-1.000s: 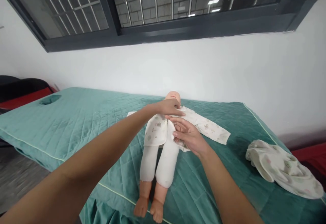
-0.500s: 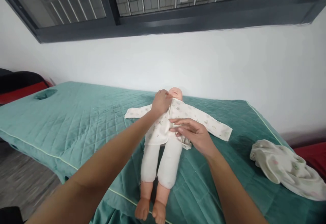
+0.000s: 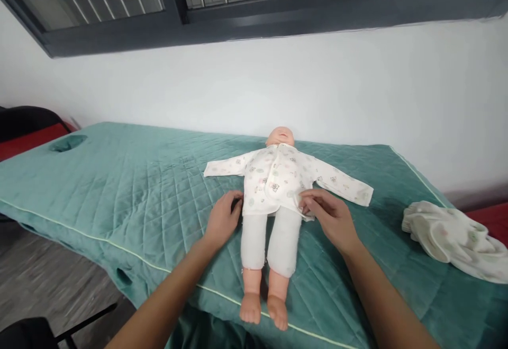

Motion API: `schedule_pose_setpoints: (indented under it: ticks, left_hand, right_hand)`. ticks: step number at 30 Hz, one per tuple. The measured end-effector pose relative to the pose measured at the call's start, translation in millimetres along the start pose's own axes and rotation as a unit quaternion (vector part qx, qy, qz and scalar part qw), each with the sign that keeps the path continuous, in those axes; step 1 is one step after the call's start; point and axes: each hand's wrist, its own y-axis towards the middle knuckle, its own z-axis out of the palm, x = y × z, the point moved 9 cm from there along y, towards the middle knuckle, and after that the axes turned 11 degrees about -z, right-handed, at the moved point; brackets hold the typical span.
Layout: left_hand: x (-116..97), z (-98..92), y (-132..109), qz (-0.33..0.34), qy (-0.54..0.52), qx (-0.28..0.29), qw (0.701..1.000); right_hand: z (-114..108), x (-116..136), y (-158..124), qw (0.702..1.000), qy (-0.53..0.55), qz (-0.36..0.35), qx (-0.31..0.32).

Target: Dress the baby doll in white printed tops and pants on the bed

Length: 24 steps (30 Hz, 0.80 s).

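A baby doll lies on its back on a green quilted bed, head toward the wall, bare feet near the front edge. It wears a white printed jacket with sleeves spread to both sides, and white leggings. My left hand rests on the bed beside the jacket's lower left hem, fingers curled at the cloth edge. My right hand pinches the jacket's lower right hem at the doll's hip.
A crumpled white printed cloth lies on the bed at the right. A round face hole is in the bed's far left end. A white wall and dark window frame stand behind. Red and black furniture sits at the left.
My left hand came down from the doll's collar to the jacket's lower left hem. The jacket front now lies closed and flat. My right hand shifted to the right hem.
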Motion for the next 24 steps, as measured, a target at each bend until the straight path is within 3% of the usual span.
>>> schedule_pose_setpoints:
  ticks: [3,5,11,17,24]
  left_hand:
    - [-1,-2.1,-17,0.015,0.060,-0.002,0.998]
    - [-5,-2.0,-23,0.028,0.082,-0.002,0.996]
    - [-9,2.8,-26,0.041,0.103,0.025,0.994]
    - [-15,5.8,-23,0.027,0.099,0.019,0.995]
    - [-20,7.4,-27,0.029,0.068,-0.007,0.997]
  right_hand:
    - [-14,-3,-29,0.996,-0.079,0.017,-0.035]
    - [-16,-2,-40,0.987,-0.159,0.011,-0.025]
    - [3,2,-39,0.933,-0.356,-0.036,0.035]
    - [6,4,-38,0.936,-0.352,0.018,0.007]
    - [-7,-6,-44,0.946,-0.315,0.071,-0.042]
